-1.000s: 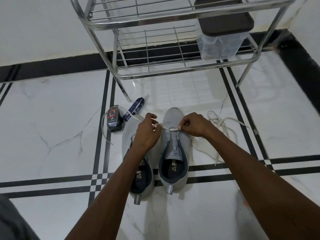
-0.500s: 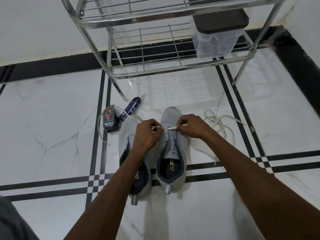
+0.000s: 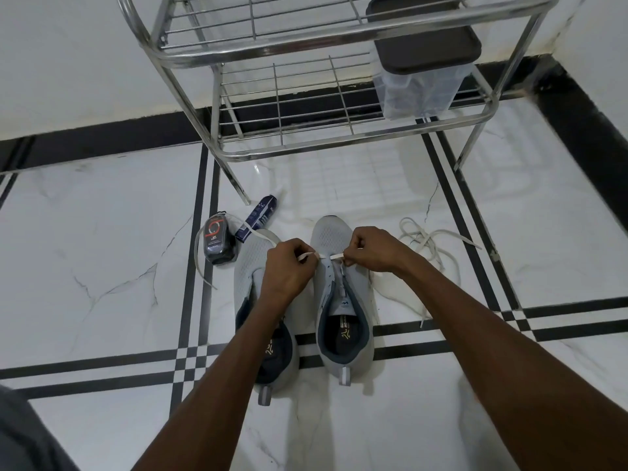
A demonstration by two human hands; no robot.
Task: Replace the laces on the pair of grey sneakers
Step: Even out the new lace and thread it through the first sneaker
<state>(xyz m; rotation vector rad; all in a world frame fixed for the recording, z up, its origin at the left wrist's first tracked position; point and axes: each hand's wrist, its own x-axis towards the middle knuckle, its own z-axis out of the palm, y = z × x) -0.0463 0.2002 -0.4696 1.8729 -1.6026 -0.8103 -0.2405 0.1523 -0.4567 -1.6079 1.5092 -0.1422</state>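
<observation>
Threading the first row looks to be the step in hand: the person works a white lace [image 3: 314, 255] across the front eyelets of the right-hand sneaker [image 3: 343, 287], while the rows nearer the tongue appear bare. The next move probably calls for evening the two ends, then crossing each one back toward the next pair of eyelets, with a firm enough pinch that the flat lace does not twist.

The left hand [image 3: 289, 266] has its fingers curled tight, pinching the lace end just on its side of the shoe's front; that end runs on past the fingers, over the toe of the left-hand sneaker [image 3: 253, 266] and onto the floor [image 3: 102, 215]. The right hand [image 3: 373, 249] is likewise curled, its fingertips nipping the other end right at the eyelet. Neither hand is slack.

A loose tangle of laces [image 3: 428, 246] lies beyond the right hand, apart from the shoe. Beyond the left fingers sit a dark shoe-care pack [image 3: 217, 243] and a blue tube [image 3: 256, 217], near the leg of a metal rack [image 3: 306, 144].
</observation>
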